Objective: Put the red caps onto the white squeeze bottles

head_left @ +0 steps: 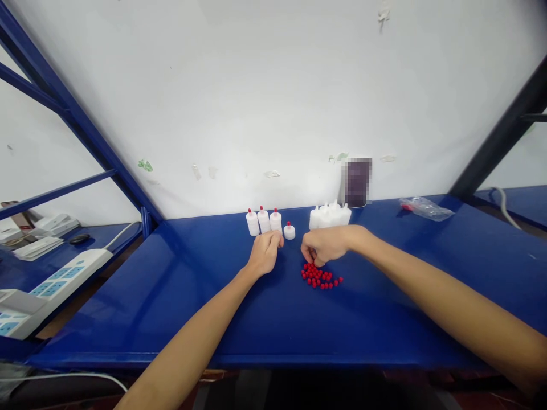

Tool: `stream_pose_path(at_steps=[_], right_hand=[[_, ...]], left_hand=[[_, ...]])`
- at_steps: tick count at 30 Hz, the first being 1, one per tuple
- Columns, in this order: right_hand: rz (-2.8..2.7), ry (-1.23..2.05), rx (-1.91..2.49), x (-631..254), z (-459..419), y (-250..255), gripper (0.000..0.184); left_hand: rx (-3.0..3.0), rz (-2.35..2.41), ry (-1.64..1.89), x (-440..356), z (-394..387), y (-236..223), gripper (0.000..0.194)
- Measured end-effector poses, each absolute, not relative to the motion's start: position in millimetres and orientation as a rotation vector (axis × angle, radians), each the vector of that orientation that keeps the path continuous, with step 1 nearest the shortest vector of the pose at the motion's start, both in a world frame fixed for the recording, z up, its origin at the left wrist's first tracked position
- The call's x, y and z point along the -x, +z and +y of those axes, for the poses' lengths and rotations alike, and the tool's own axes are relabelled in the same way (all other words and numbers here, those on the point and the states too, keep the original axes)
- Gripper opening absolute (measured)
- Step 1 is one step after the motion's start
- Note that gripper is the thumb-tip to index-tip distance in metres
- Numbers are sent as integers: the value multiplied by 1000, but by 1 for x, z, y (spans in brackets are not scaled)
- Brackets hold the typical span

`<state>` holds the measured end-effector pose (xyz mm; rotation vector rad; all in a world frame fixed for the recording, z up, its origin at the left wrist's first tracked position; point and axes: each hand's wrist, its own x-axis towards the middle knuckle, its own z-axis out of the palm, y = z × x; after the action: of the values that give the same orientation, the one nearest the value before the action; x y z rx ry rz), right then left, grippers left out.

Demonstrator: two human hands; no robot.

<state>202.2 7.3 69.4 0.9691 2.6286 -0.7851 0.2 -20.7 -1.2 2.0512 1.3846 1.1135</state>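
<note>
My right hand (327, 245) reaches down with bent fingers, its fingertips pinched at the upper edge of a loose pile of small red caps (322, 276). A red cap appears to be between them, though the fingers partly cover it. Closed and resting low, my left hand (265, 251) is just in front of a row of white bottles (253, 224) with red tips. Whatever it may hold is hidden. Right of that hand is a short-looking white bottle (289, 232) with a red tip. Behind my right hand stand several white bottles (329, 216) with bare nozzles.
A dark, blurred-out upright object (357, 182) leans on the wall. Farther right, a clear plastic bag (427, 208) with something red lies on the blue table (171, 313). Blue posts frame both sides. At left are a white power strip (64, 285) and a black mouse (79, 239).
</note>
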Motion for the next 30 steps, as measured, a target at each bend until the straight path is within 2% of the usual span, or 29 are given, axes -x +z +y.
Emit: stream_pose_path(at_steps=[5, 10, 15, 22, 30], right_hand=[[2623, -709, -1020, -204, 10, 78, 15], [2770, -663, -928, -209, 15, 92, 21], [3086, -623, -780, -204, 19, 89, 20], [3401, -850, -642, -193, 23, 75, 18], [3323, -1096, -603, -187, 17, 70, 17]], left_hand=[[-2080, 1376, 1090, 0, -22, 0, 44], [-2092, 1243, 1028, 0, -25, 1, 48], [-2135, 1150, 971, -1, -26, 2, 39], [-2060, 1111, 1034, 0, -22, -2, 44], [-2070, 1090, 1046, -2, -22, 1, 41]])
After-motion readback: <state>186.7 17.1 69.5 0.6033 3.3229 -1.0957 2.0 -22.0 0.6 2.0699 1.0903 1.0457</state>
